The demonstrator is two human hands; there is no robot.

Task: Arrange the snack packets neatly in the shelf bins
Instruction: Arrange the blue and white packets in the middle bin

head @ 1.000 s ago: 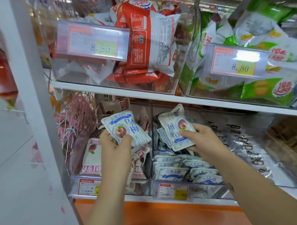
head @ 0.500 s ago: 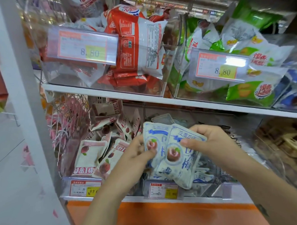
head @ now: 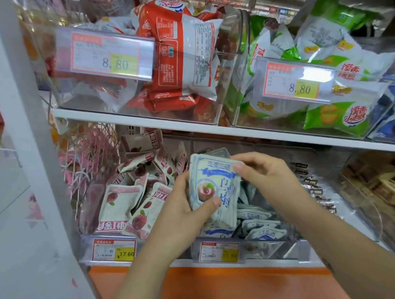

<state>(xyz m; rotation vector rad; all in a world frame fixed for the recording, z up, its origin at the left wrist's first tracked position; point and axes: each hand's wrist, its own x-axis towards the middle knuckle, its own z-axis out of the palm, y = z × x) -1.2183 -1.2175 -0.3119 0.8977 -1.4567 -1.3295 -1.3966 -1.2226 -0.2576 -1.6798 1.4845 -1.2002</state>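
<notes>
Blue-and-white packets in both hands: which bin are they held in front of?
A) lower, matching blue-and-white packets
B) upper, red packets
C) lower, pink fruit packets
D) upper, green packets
A: the left hand and right hand hold the blue-and-white packets before the lower bin whose loose packets match them.

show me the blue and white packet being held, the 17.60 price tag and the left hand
blue and white packet [head: 215, 179]: head view, on its printed front, above the fruit picture
17.60 price tag [head: 114, 250]: head view, middle of the label
left hand [head: 181, 210]: head view, middle of the hand
</notes>
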